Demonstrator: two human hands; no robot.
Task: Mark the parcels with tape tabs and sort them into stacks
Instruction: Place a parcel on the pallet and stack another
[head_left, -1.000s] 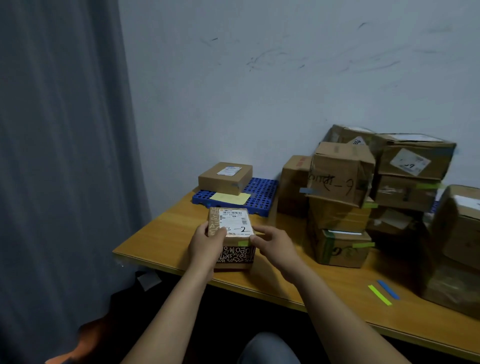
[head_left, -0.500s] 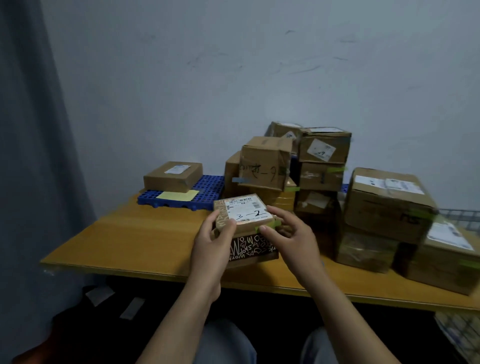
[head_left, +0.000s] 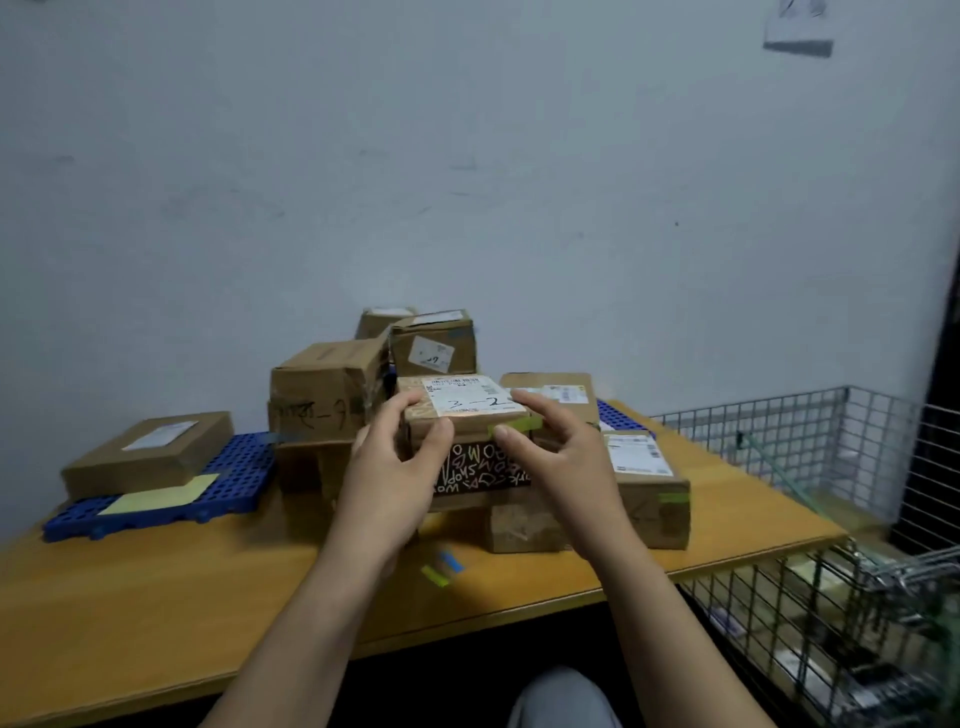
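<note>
Both hands hold the parcel (head_left: 467, 405) marked "3-2": my left hand (head_left: 395, 467) grips its left end, thumb on the near face, and my right hand (head_left: 556, 457) grips its right end, thumb pressed on the green tab (head_left: 519, 427) at the top edge. I hold the parcel up over the table (head_left: 156, 597), right in front of the pile of boxes (head_left: 322, 395). Below it, a green and a blue tape strip (head_left: 441, 569) lie on the table. At left, a blue tray (head_left: 244, 462) carries a flat box (head_left: 145, 457) and a yellow sheet (head_left: 161, 493).
</note>
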